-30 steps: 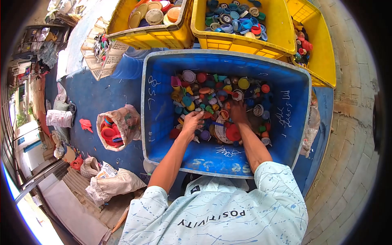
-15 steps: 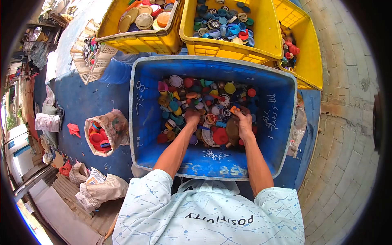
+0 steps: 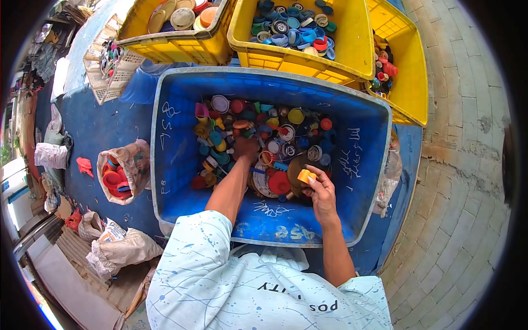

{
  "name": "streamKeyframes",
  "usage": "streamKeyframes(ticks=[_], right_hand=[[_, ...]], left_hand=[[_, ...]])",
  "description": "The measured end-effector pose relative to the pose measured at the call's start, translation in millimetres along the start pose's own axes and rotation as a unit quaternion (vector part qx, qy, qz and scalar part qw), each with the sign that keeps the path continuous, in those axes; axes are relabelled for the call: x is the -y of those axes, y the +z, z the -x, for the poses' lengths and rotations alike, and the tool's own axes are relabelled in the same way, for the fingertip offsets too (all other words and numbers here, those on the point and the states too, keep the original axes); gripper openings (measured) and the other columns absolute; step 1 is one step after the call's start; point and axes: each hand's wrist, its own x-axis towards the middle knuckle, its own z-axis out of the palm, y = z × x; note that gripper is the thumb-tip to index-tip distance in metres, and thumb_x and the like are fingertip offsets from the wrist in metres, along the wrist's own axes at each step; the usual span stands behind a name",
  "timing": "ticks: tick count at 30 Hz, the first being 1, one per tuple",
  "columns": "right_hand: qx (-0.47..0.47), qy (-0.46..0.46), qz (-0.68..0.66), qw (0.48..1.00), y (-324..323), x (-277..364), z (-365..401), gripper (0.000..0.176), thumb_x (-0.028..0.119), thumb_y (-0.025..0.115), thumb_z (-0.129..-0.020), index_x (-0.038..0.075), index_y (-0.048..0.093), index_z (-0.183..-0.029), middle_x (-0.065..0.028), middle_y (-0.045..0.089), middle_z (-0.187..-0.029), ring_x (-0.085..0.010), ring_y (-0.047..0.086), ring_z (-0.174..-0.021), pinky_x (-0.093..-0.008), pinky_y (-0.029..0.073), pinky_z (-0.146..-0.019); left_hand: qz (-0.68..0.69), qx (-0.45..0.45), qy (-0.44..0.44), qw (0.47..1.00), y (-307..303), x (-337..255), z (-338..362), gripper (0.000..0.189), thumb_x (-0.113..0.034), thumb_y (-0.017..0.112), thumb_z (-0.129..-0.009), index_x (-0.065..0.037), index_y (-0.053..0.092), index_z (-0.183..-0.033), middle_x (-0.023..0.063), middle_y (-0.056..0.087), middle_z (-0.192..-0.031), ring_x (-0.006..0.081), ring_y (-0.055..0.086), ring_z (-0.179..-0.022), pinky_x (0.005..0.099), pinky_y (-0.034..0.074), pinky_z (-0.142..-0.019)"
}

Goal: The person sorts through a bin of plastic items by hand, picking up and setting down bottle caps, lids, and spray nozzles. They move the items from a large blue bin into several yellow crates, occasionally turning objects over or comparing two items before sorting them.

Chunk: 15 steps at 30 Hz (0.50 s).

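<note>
A large blue crate (image 3: 275, 226) holds a heap of mixed plastic caps and lids. My right hand (image 3: 323, 197) is raised over the crate's near right part, its fingers closed on a yellow-orange plastic cap (image 3: 306, 176). Below it lie a brown round lid (image 3: 297, 166) and a red lid (image 3: 279, 182). My left hand (image 3: 246, 148) reaches into the middle of the heap, beside a white ringed cap (image 3: 273, 146). Its fingertips are hidden among the caps, so I cannot see what they touch.
Yellow crates (image 3: 308, 65) with sorted lids and caps stand along the far side. On the left are a sack of red caps (image 3: 144, 168), a white basket (image 3: 124, 71) and a pale sack (image 3: 129, 250). Paved ground (image 3: 456, 187) runs along the right.
My right hand has lifted the yellow-orange cap from the heap and drawn it nearer to me. My left hand remains in the heap. The whole view has shifted slightly.
</note>
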Motion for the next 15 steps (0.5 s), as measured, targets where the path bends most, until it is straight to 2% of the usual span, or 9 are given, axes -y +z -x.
streamKeyframes(ticks=[4,7,11,14,15], right_hand=[[-0.003,0.000,0.014,1.000,-8,-2,-4,0.036,0.019,0.058,-0.089,0.006,0.055,-0.122,-0.0030,0.061,-0.103,-0.0085,0.057,-0.084,-0.0219,0.044,-0.072],[-0.017,-0.005,-0.007,1.000,-9,0,-6,0.034,0.019,0.058,-0.088,0.005,0.055,-0.119,-0.0046,0.060,-0.103,-0.0110,0.058,-0.085,-0.0234,0.045,-0.074],[0.005,0.005,-0.106,0.994,-15,-5,-13,0.030,0.017,0.057,-0.086,0.005,0.051,-0.114,-0.0080,0.060,-0.102,-0.0163,0.059,-0.086,-0.0287,0.047,-0.075],[0.029,-0.003,-0.130,0.991,-9,-2,-16,0.034,0.017,0.056,-0.086,0.005,0.051,-0.118,-0.0088,0.060,-0.104,-0.0169,0.059,-0.087,-0.0289,0.047,-0.075],[0.039,-0.001,-0.131,0.991,-4,2,-15,0.036,0.017,0.055,-0.086,0.005,0.050,-0.120,-0.0093,0.061,-0.105,-0.0173,0.060,-0.088,-0.0289,0.048,-0.075]], left_hand=[[0.100,-0.021,0.076,0.992,24,32,-26,0.056,-0.017,0.075,-0.074,-0.004,0.050,-0.121,0.0143,0.063,-0.109,0.0274,0.062,-0.094,0.0384,0.048,-0.080],[0.217,0.070,0.095,0.969,17,37,-20,0.050,-0.012,0.073,-0.077,-0.006,0.052,-0.121,0.0090,0.062,-0.107,0.0204,0.061,-0.087,0.0349,0.048,-0.073],[0.245,0.226,0.006,0.943,-23,18,17,0.045,-0.010,0.071,-0.080,-0.008,0.053,-0.121,0.0046,0.061,-0.106,0.0132,0.058,-0.086,0.0280,0.045,-0.069],[0.260,0.273,-0.038,0.926,-55,6,43,0.044,-0.007,0.070,-0.081,-0.007,0.053,-0.121,0.0036,0.060,-0.106,0.0129,0.058,-0.089,0.0260,0.044,-0.070],[0.245,0.309,-0.037,0.918,-64,6,46,0.041,-0.005,0.068,-0.082,-0.005,0.053,-0.119,0.0046,0.060,-0.107,0.0154,0.059,-0.093,0.0280,0.047,-0.076]])
